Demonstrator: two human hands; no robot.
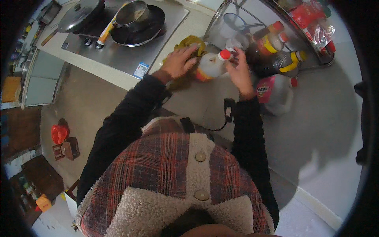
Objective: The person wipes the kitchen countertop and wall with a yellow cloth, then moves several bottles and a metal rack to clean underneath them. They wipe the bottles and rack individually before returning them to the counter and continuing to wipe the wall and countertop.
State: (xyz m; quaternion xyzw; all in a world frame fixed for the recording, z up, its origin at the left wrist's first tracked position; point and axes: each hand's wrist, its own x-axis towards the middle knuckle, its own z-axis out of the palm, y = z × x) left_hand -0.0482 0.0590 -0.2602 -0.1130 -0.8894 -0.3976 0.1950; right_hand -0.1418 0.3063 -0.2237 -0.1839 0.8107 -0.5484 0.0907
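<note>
My left hand (181, 62) lies over a crumpled yellow-green cloth (192, 42), which shows beyond its fingers, against the left side of a translucent plastic bottle. This bottle (210, 64) has a red screw cap (225, 55) and a red and yellow label low on its body. My right hand (242, 72) holds the bottle near its neck from the right, with the fingertips partly hidden behind the cap. The bottle leans a little in the view above the counter edge.
A metal rack (260, 22) carries packets above several sauce bottles (268, 44). A large plastic jug (278, 97) stands right of my right forearm. To the left, the cooktop (124, 56) bears a saucepan (132, 13) on a black pan (145, 32) and a lidded wok (81, 14).
</note>
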